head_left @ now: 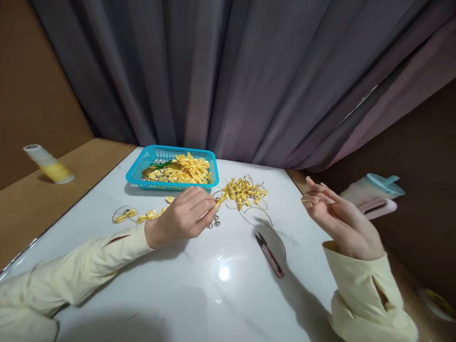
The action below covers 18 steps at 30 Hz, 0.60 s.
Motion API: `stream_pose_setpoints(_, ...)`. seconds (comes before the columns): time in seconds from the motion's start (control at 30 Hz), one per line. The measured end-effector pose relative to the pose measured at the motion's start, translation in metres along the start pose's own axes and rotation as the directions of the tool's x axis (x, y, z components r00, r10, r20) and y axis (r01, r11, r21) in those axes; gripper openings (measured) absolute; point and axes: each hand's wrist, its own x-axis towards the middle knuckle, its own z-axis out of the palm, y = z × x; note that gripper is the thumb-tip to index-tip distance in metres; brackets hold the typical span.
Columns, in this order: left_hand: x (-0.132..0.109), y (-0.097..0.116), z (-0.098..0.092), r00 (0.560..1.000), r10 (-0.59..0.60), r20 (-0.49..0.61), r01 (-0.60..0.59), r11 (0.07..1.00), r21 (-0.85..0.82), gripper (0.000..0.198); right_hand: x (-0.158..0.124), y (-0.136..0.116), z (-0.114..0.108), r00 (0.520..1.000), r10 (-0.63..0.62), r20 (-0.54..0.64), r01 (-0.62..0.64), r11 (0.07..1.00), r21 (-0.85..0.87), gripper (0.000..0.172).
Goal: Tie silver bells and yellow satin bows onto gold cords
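My left hand point(185, 213) rests on the white marble table point(199, 285), its fingers pinched on a small yellow ribbon bow point(223, 197). That bow sits at the near end of a strand of yellow bows on thin wire point(245, 192). My right hand point(337, 216) is raised at the right, palm turned inward, thumb and forefinger pinched on something too thin to make out, perhaps the wire end. Small silver bells point(214, 221) lie just by my left fingers.
A turquoise basket point(137, 173) with several yellow bows and bells stands at the back. Loose bows point(125, 215) lie left of my left hand. Thread snips point(270, 255) lie in the middle. A yellow-white spool point(48, 164) lies at left, a pink-teal container point(374, 192) at right.
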Motion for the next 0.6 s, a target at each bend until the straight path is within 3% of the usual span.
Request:
stream_pose_setpoints(0.17,-0.001,-0.001,0.002,0.999,-0.032,0.027,0.032,0.999,0.004,0.008,0.013,-0.021,-0.021,0.987,-0.159,0.027,0.161,0.957,-0.240,0.048)
stream_pose_setpoints(0.37,-0.005,-0.006,0.002,0.998,-0.056,0.033,0.056,0.998,0.010,0.007,0.020,-0.035,-0.036,0.929,-0.363,0.067,0.354,0.826,-0.439,0.056)
stream_pose_setpoints(0.6,-0.006,-0.010,0.002,0.996,-0.074,0.043,0.074,0.997,0.002,0.007,0.025,-0.039,-0.050,0.912,-0.410,-0.033,0.386,0.881,-0.275,0.050)
